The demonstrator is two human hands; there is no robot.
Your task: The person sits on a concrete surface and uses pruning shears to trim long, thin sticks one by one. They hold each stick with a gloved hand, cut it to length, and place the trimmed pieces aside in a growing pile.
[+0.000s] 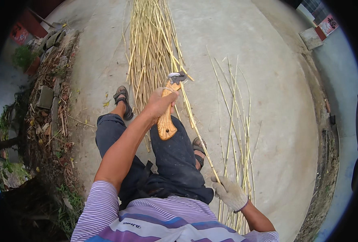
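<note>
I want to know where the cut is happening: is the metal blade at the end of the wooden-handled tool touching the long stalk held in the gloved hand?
Touching. In the head view the blade sits directly on the long stalk, no gap showing.

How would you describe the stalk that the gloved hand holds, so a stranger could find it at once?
Start at the big heap of yellow stalks on the concrete ground. One long stalk runs from it back to the gloved right hand, passing the wood-handled knife in the bare left hand. Unlike the loose stalks lying flat at right, it is gripped at one end.
</note>
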